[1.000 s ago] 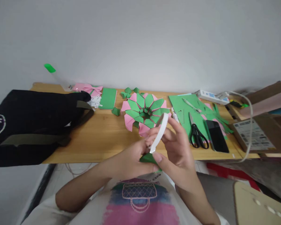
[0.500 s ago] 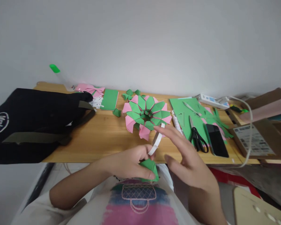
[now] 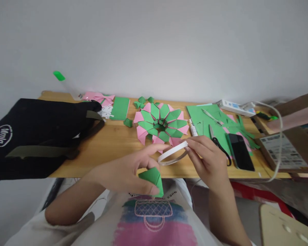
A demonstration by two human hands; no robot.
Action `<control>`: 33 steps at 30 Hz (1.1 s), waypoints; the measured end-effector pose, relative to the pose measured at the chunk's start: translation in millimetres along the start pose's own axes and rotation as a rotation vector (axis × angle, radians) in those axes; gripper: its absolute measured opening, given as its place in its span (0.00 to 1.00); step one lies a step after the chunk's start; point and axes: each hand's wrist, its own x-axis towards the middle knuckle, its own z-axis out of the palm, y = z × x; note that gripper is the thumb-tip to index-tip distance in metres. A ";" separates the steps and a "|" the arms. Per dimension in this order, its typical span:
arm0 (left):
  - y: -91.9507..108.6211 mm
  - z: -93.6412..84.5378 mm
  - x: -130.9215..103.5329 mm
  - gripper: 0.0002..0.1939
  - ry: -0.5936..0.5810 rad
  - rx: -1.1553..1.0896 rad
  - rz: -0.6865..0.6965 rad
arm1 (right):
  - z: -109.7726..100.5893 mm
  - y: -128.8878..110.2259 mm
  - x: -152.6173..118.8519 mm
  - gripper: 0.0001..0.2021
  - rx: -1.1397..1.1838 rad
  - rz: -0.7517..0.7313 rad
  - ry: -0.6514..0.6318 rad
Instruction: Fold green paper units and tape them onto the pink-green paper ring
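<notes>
My left hand (image 3: 128,172) pinches a green folded paper piece (image 3: 152,179) between thumb and fingers, just past the table's front edge. Its index finger stretches toward a narrow roll of white tape (image 3: 173,153). Thumb and fingertips of my right hand (image 3: 207,160) grip that roll at its right end, holding it tilted above the table edge. Behind both hands sits a ring-shaped pink and green folded paper model (image 3: 166,118), its petals set around a central hole.
Small green folded pieces (image 3: 128,122) lie left of and behind the model. A black bag (image 3: 41,133) covers the table's left side. Scissors (image 3: 220,148), a phone (image 3: 240,152), a glue tube (image 3: 193,128) and green sheets (image 3: 202,116) lie right, beside a cardboard box (image 3: 292,150).
The tape roll has passed into my right hand's grip and swung from steep to nearly level. My left hand has shifted left with the green piece, its fingers off the roll.
</notes>
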 end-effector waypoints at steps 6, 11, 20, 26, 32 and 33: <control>3.2 -4.8 0.2 0.37 0.100 0.068 0.029 | 0.6 3.7 -4.1 0.12 0.108 -0.013 -0.013; -1.8 -7.8 20.9 0.38 -0.112 -0.256 0.135 | -0.1 -1.8 -2.3 0.12 0.110 -0.073 -0.045; -4.0 -5.7 28.6 0.30 -0.084 -0.136 0.201 | -2.0 -3.0 -5.2 0.10 0.111 -0.059 -0.046; -5.1 -1.8 27.7 0.32 -0.204 -0.374 0.155 | -0.1 -0.1 -7.4 0.11 0.140 -0.027 -0.062; -6.1 2.1 28.7 0.32 -0.258 -0.511 0.131 | 9.8 1.9 -8.6 0.10 0.177 0.041 -0.110; -6.1 2.7 29.1 0.31 -0.255 -0.523 0.131 | 10.8 2.7 -9.7 0.11 0.187 0.058 -0.142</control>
